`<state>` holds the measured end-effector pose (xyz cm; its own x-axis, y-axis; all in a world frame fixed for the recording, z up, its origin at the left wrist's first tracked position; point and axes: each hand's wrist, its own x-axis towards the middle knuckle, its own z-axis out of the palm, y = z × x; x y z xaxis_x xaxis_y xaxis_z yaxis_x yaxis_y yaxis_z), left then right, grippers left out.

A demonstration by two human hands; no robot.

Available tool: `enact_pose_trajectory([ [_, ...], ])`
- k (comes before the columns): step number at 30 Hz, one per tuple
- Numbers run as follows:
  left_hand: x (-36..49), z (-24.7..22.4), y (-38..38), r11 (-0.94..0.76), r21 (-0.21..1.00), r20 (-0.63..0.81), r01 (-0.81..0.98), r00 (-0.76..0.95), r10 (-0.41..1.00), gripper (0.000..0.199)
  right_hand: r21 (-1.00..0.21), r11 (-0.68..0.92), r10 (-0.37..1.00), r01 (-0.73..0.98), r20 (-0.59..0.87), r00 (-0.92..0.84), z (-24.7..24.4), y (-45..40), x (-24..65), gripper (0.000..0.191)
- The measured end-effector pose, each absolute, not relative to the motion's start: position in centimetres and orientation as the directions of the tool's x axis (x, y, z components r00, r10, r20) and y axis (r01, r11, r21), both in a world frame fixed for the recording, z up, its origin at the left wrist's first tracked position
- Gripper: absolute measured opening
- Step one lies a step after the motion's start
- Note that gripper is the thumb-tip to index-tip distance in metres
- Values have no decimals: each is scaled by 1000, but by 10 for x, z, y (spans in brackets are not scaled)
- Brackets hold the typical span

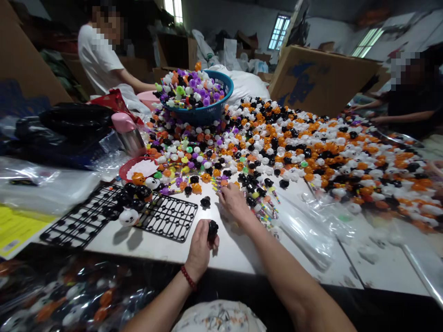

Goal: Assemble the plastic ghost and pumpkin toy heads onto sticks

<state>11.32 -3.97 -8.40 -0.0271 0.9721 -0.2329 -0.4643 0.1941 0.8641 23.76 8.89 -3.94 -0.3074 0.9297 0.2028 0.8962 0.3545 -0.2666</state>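
Low over the front of the white table, my left hand is closed around a small black figure topper. My right hand reaches to the near edge of the toy pile, its fingers curled down among small pieces. What lies between those fingertips is hidden. A loose black figure piece sits on the table just left of that hand. To its right lies a cluster of striped, colourful sticks with black toppers.
Orange, white and black figure heads are heaped across the table. Behind stands a blue basket of toys. Black plastic grids carry several figures at left, beside a red basket. Clear plastic bags lie right. Two other people work beyond.
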Motion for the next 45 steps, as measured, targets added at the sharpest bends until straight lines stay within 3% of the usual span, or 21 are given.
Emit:
enact_pose_trajectory([
  [4,115,-77,-40,180,889,-210,-422,-26,977,37,-297,289,957,910,103,-270,-40,114,224,10],
  [7,115,-73,-39,188,850,-232,-492,-29,972,38,-340,255,967,905,90,-238,-36,106,229,17],
  [9,115,-71,-38,195,830,-248,-523,-32,968,38,-431,236,971,871,127,-201,-29,87,238,18],
  [10,116,-71,-37,202,823,-256,-531,-29,966,39,-534,217,976,817,135,-170,-26,74,243,17],
  [13,116,-71,-37,217,818,-270,-532,-23,963,40,-915,63,997,398,37,-73,-18,30,256,27],
  [15,116,-71,-37,211,836,-262,-507,-30,965,40,-995,-55,996,82,-60,-60,-17,4,260,35],
  [18,116,-69,-38,196,877,-241,-439,-48,969,40,-980,-158,986,-119,-152,-65,-22,-18,261,40],
  [28,117,-73,-39,191,924,-206,-332,-10,978,42,-961,-203,979,-189,-198,-42,-32,-24,260,40],
  [45,122,-67,-40,256,919,-275,-300,-23,961,42,-963,-268,955,12,-268,-128,-28,-25,268,39],
])
